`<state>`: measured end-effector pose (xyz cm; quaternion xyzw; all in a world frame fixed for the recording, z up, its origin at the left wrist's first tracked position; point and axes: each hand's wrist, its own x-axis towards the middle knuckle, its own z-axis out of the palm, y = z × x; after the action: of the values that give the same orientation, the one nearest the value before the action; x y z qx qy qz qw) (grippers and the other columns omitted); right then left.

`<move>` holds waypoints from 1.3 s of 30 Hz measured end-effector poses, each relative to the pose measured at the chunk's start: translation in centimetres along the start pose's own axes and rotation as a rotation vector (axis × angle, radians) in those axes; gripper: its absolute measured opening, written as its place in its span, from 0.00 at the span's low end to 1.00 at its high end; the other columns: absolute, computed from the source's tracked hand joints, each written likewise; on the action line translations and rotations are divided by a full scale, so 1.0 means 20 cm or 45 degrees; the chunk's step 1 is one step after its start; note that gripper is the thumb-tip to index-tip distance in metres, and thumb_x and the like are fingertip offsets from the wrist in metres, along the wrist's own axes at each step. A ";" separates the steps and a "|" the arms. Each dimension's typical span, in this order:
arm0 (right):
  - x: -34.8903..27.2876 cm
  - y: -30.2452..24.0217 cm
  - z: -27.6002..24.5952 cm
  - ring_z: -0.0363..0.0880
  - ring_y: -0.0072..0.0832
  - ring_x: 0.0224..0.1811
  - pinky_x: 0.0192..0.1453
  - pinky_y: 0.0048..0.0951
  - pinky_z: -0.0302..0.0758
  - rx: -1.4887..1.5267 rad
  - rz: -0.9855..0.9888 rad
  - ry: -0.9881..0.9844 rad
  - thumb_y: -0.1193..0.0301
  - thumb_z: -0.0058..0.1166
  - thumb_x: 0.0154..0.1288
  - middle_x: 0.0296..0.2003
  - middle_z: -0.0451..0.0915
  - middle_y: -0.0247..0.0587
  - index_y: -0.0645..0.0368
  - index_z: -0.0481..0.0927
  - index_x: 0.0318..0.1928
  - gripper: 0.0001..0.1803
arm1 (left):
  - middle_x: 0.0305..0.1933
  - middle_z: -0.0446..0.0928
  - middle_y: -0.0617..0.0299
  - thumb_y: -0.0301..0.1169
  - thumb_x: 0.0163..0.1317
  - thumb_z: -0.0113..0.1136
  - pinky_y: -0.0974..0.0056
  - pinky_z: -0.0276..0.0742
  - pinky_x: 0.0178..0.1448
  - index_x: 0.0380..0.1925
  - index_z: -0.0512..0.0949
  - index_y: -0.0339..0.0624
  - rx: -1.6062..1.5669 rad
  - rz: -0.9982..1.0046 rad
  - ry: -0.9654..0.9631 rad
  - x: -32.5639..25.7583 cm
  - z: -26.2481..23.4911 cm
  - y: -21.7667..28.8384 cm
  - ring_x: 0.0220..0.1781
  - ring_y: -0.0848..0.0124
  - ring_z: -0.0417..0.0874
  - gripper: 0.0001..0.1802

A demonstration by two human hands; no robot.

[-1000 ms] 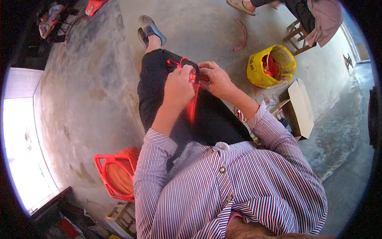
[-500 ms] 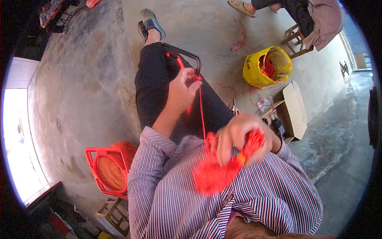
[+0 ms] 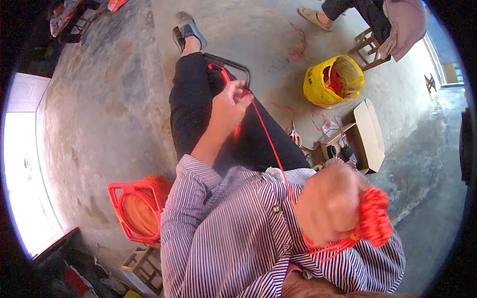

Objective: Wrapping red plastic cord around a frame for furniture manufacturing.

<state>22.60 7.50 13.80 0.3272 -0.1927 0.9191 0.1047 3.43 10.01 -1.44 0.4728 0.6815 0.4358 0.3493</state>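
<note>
My left hand (image 3: 229, 107) is over my thigh, its fingers pinching red cord beside a dark bent metal bar (image 3: 231, 62). A strip of red cordwork (image 3: 223, 73) runs from the bar's far end to these fingers. From there a taut red cord (image 3: 270, 140) stretches down across my lap to my right hand (image 3: 328, 203). That hand, smeared by motion, is closed in front of my chest around a bundle of red cord (image 3: 375, 216). A yellow band circles the bundle, and its looped end sticks out on the right.
A yellow bucket (image 3: 318, 89) with red cord inside stands ahead right. Nearby are scissors (image 3: 295, 136) and an open cardboard box (image 3: 370, 141). An orange-red reel (image 3: 113, 191) is at my left. Another person (image 3: 405, 25) sits on a wooden stool (image 3: 370, 49) at far right.
My right hand has moved right and toward me with the bundle, drawing the cord longer. My left hand stays almost in place. The other person's foot has shifted.
</note>
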 end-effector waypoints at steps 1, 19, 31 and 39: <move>0.04 -0.05 -0.13 0.72 0.34 0.16 0.18 0.35 0.65 -0.059 0.017 -0.514 0.58 0.71 0.52 0.19 0.73 0.37 0.62 0.73 0.27 0.22 | 0.40 0.81 0.54 0.28 0.60 0.62 0.67 0.75 0.47 0.49 0.74 0.36 0.010 -0.007 0.008 0.00 -0.02 0.03 0.40 0.71 0.81 0.17; -0.21 -0.20 -0.88 0.79 0.47 0.46 0.49 0.39 0.76 -2.636 0.113 1.211 0.70 0.64 0.51 0.45 0.78 0.47 0.60 0.77 0.42 0.17 | 0.18 0.69 0.52 0.37 0.64 0.56 0.61 0.69 0.28 0.24 0.74 0.33 0.310 0.015 0.352 0.11 -0.16 0.13 0.21 0.74 0.73 0.17; -0.40 -0.31 -0.38 0.68 0.24 0.18 0.38 0.34 0.74 -0.649 -0.510 0.918 0.66 0.48 0.69 0.18 0.68 0.34 0.61 0.68 0.51 0.15 | 0.19 0.70 0.68 0.40 0.66 0.53 0.74 0.44 0.13 0.28 0.72 0.45 -0.765 -0.503 -0.059 0.11 -0.10 0.12 0.10 0.84 0.56 0.12; -0.82 -0.12 -0.29 0.71 0.16 0.26 0.29 0.17 0.67 -1.197 0.271 1.968 0.66 0.46 0.71 0.28 0.73 0.28 0.60 0.72 0.49 0.13 | 0.26 0.79 0.49 0.28 0.59 0.49 0.75 0.47 0.11 0.34 0.69 0.47 -0.925 -0.758 -0.258 0.16 -0.07 0.01 0.08 0.82 0.55 0.03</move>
<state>32.63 11.04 -0.15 -0.4761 -0.4527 0.7140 0.2420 1.21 12.70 -1.00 0.1446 0.5533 0.4786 0.6663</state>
